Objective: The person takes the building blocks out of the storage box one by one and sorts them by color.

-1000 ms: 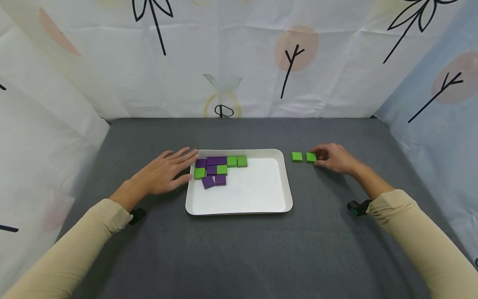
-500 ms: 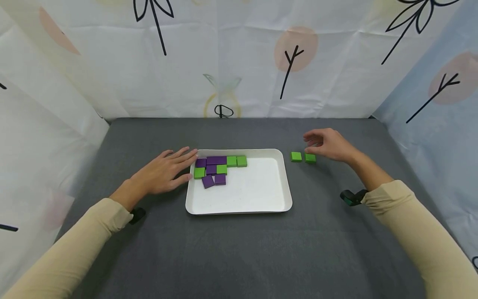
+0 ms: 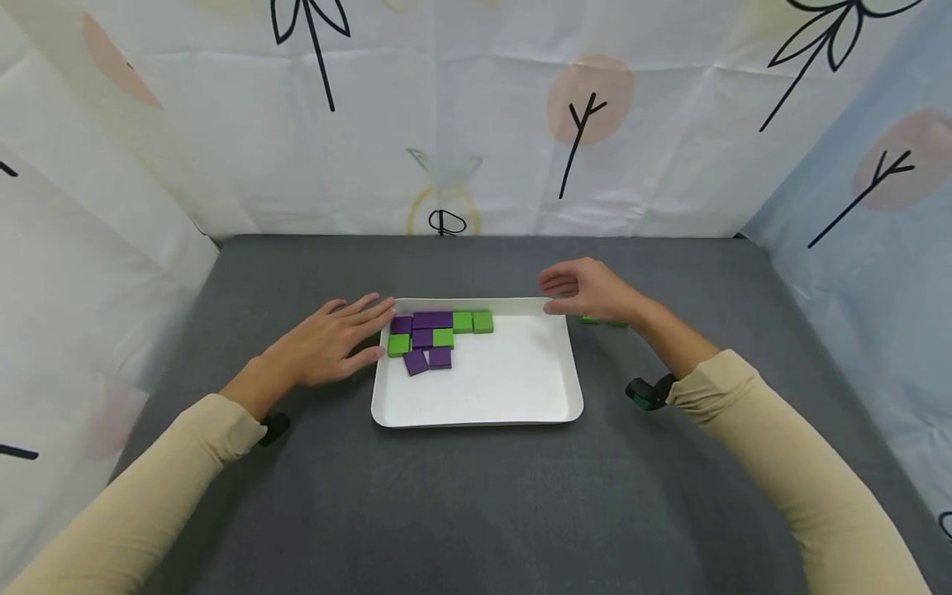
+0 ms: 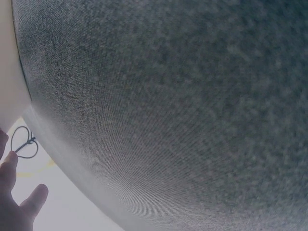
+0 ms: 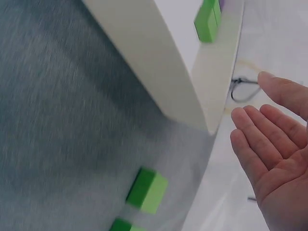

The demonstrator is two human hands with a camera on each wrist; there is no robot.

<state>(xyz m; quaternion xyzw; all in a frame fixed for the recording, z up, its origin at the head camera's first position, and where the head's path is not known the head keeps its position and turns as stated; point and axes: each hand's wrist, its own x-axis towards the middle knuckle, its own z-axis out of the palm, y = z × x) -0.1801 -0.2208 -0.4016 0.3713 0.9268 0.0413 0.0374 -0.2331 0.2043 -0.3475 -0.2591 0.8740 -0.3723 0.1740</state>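
A white tray lies on the dark table. In its upper left part several purple blocks and green blocks sit close together, with one purple block turned askew. My left hand rests at the tray's left rim, fingers spread and straight. Over the tray's far right corner hovers my right hand, its palm bare and fingers relaxed in the right wrist view. Two loose green blocks lie on the table right of the tray, mostly hidden behind that hand in the head view.
The grey table extends around the tray. White patterned cloth stands as a wall behind it and along both sides. A dark wrist camera sits on my right wrist.
My right hand has left the outer loose green block, lifted, and moved left to the tray's far right corner. Both loose green blocks stay on the table. The left hand has not moved.
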